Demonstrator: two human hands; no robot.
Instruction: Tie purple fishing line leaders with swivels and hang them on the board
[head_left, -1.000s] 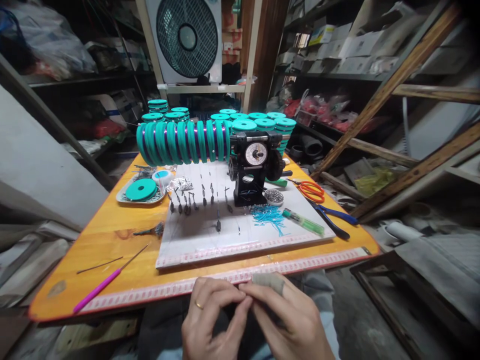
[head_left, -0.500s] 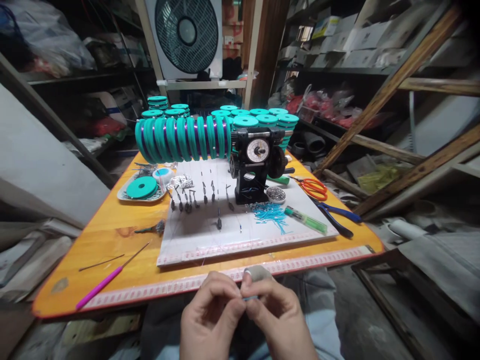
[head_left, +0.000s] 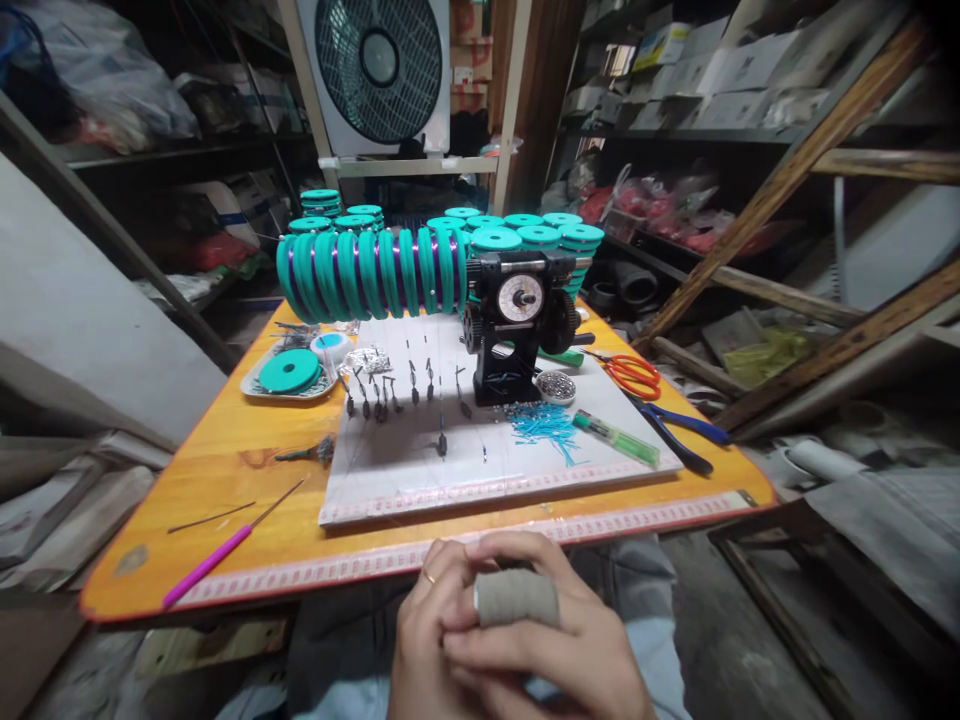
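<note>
My left hand [head_left: 424, 632] and my right hand [head_left: 561, 642] are closed together in front of the table's near edge, above my lap. A ring is on a finger of my left hand, and grey tape wraps a finger of my right. The right fingers lie over the left ones and hide whatever may be between them. Beyond my hands, a white board [head_left: 405, 480] carries several small dark weights [head_left: 442, 443] hanging on thin lines. Above it, a row of teal spools [head_left: 371, 272] with purple line sits on a black geared winder [head_left: 510, 325] with a dial.
Light-blue short strips [head_left: 546, 428], a dish of small metal parts [head_left: 556, 387] and a green-capped tube [head_left: 616, 440] lie on the board. Orange scissors [head_left: 631, 376] and blue-handled pliers [head_left: 686, 425] are at right. A pink-handled hook [head_left: 214, 565] and a tray [head_left: 289, 392] are at left.
My fingertips were pinched together around a small bluish piece. Now my right hand has turned and folded over my left, and the piece is hidden. The view has shifted slightly.
</note>
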